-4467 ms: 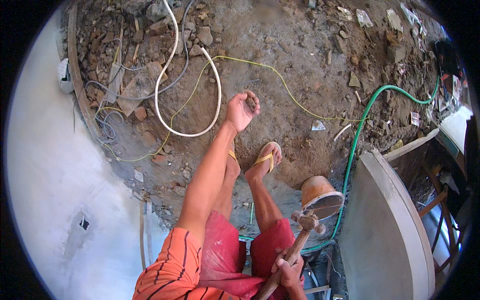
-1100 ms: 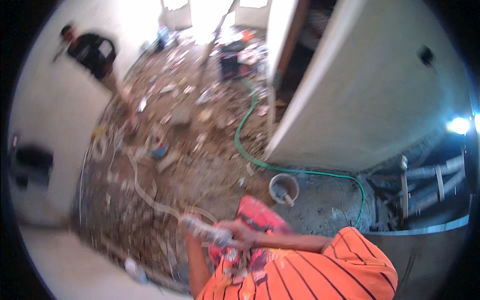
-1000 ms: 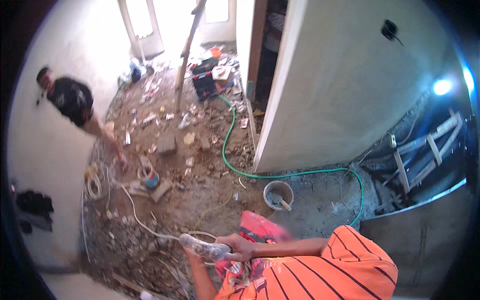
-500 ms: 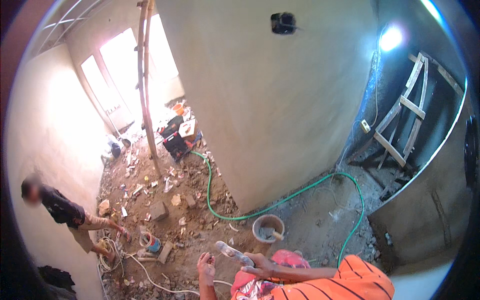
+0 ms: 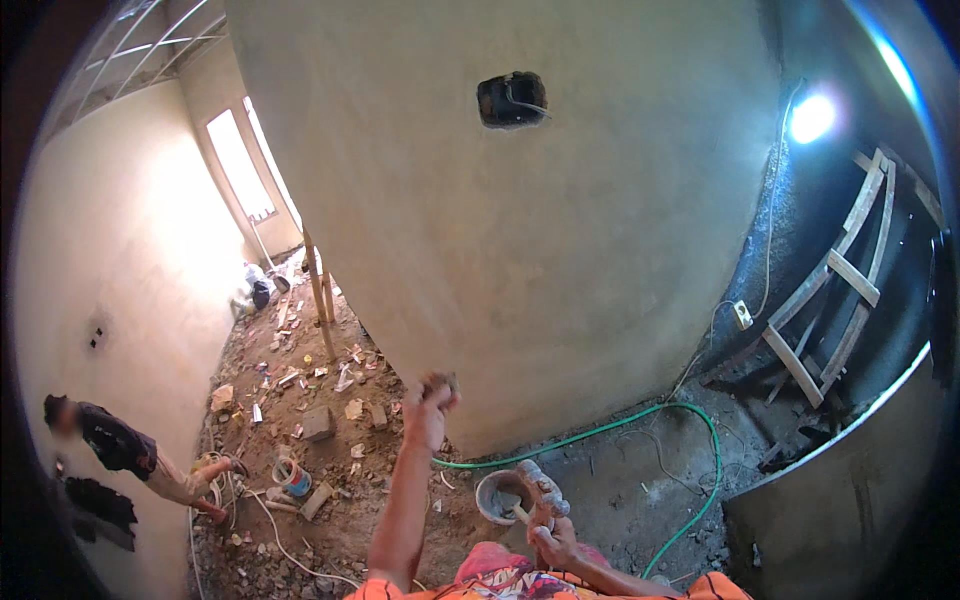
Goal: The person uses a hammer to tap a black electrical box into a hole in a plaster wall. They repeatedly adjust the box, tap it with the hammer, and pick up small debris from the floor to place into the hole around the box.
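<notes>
Biggest first: grey plastered wall (image 5: 520, 270) fills the middle, ahead of both hands, with the left hand (image 5: 430, 408) raised in front of its lower edge; contact with the wall, cannot tell. Dirt floor (image 5: 345, 385) strewn with rubble and scraps, left of and beyond the left hand. Wooden frame (image 5: 830, 275) leans far off to the right of the right hand (image 5: 552, 538). Co-worker in dark top (image 5: 118, 440) stands by the left-side wall, well apart from the left hand. Green hose (image 5: 717, 450) loops on the floor, right of the right hand. Multicoloured printed cloth (image 5: 515, 582) just below the right hand, print too bent to read. Bucket (image 5: 481, 503) on the floor just left of the right hand, grey stuff and a pale-handled tool (image 5: 521, 513) in it. Small pail (image 5: 292, 480), left of the left hand and lower, blue-and-reddish outside, any lettering too small to read. Hammer (image 5: 541, 487) in the right hand, fingers wrapped round the handle, head up, overlapping the bucket's rim in view. Left fingers curled on a small brownish piece (image 5: 452, 381), kind unclear.
</notes>
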The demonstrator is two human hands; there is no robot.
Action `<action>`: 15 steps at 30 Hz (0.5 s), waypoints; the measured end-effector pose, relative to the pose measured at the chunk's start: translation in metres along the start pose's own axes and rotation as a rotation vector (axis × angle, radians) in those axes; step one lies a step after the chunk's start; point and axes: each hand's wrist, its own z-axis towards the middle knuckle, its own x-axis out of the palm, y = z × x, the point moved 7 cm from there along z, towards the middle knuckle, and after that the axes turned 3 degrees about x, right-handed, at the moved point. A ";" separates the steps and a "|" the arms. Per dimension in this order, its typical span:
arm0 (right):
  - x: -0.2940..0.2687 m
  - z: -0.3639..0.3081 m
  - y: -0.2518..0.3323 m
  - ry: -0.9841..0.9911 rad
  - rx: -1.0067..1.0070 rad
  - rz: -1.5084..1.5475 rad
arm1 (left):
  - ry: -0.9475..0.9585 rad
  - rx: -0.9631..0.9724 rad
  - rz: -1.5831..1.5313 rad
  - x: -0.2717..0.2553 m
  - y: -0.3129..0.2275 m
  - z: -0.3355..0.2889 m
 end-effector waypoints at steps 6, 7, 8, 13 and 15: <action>-0.025 0.032 0.011 -0.071 -0.045 0.010 | -0.031 0.611 0.883 0.054 -0.094 0.070; -0.028 0.037 0.012 -0.073 -0.041 0.019 | -0.039 0.643 0.949 0.072 -0.106 0.073; -0.032 0.044 0.015 -0.073 -0.043 0.013 | -0.054 0.682 1.003 0.089 -0.119 0.078; -0.044 0.067 0.026 -0.100 -0.028 -0.011 | 0.006 1.041 0.918 0.179 -0.185 0.130; -0.049 0.080 0.025 -0.076 -0.004 -0.031 | 0.020 1.184 0.941 0.215 -0.217 0.142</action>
